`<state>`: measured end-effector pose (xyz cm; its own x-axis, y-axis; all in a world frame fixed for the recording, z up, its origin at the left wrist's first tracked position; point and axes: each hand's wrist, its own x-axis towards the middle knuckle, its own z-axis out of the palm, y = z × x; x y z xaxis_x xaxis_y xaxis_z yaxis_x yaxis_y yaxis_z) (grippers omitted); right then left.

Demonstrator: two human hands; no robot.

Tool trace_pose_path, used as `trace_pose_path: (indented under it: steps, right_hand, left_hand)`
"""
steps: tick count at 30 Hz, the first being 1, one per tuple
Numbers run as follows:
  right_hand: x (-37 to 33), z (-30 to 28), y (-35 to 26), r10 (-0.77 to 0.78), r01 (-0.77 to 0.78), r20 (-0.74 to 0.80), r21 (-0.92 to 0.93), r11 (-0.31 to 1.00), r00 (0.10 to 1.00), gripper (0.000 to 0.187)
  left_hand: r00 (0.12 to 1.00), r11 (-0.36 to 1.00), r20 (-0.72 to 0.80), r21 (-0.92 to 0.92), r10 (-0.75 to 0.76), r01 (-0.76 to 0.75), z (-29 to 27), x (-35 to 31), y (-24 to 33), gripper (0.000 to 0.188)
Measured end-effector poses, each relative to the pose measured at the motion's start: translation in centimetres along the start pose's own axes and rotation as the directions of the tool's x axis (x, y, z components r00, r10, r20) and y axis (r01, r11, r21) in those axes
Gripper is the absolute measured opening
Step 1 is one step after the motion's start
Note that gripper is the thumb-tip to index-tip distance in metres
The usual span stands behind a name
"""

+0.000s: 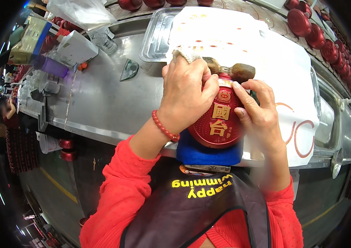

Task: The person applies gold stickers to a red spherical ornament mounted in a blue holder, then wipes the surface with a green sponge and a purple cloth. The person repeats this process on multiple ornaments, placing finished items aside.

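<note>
A red round-bodied bottle (pixel 202 131) with raised gold characters lies on a blue pad (pixel 209 155) at the bench's front edge, its narrow neck pointing away from me. The neck rests between two worn brown rounded blocks (pixel 243 72). My left hand (pixel 186 93) is closed on a bunched whitish cloth (pixel 188 54), with its thumb by the bottle's neck. On the neck's other side, my right hand (pixel 260 107) holds the bottle, index fingertip at the pale neck band and thumb near the body. Some fingertips of the left hand are hidden.
White printed sheets (pixel 285 74) cover the bench behind and right of the bottle, partly over a clear plastic tray (pixel 152 41). A glass piece (pixel 129 69), purple bottle (pixel 50 66) and white box (pixel 76 48) stand left. Red bottles (pixel 299 22) line the far right.
</note>
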<state>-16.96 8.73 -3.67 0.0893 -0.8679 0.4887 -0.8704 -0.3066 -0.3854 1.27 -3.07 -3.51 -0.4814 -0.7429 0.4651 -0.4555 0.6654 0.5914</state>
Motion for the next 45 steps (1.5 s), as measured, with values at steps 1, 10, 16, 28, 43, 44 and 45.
trace_pose_path:
  steps: [1,10,16,28,43,44,45]
  right_hand:
    - [0.0,0.0,0.0,0.008,-0.008,-0.003,0.016,1.0,1.0,0.045]
    - [0.1,0.5,0.1,-0.041,0.041,-0.048,0.005,0.999,0.998,0.046]
    - [0.1,0.7,0.1,-0.04,0.041,-0.058,0.01,0.999,0.998,0.046]
    - [0.3,0.6,-0.1,-0.032,0.033,-0.054,0.02,0.999,0.998,0.046]
    - [1.2,0.3,-1.1,0.007,-0.007,-0.003,-0.052,0.999,1.0,0.041]
    - [1.3,0.2,-1.1,0.01,-0.01,0.005,-0.056,0.998,1.0,0.041]
    - [1.4,0.1,-1.2,0.012,-0.011,0.011,-0.062,0.998,1.0,0.04]
  left_hand:
    - [1.0,1.0,0.0,-0.008,-0.001,0.001,0.0,0.0,0.0,0.015]
    - [1.0,0.999,-0.012,-0.032,0.006,-0.006,-0.1,-0.1,0.0,0.016]
    - [0.999,0.998,-0.032,-0.043,0.039,-0.04,0.0,-0.1,-0.2,0.016]
    - [1.0,1.0,-0.015,0.0,0.025,-0.025,0.0,-0.2,-0.1,0.016]
    - [0.997,0.983,0.008,-0.166,-0.083,0.083,-0.7,-0.9,-1.4,0.031]
    - [0.995,0.976,0.032,-0.192,-0.098,0.102,-1.0,-1.1,-1.7,0.031]
    - [0.992,0.968,0.056,-0.217,-0.113,0.122,-1.2,-1.3,-2.0,0.032]
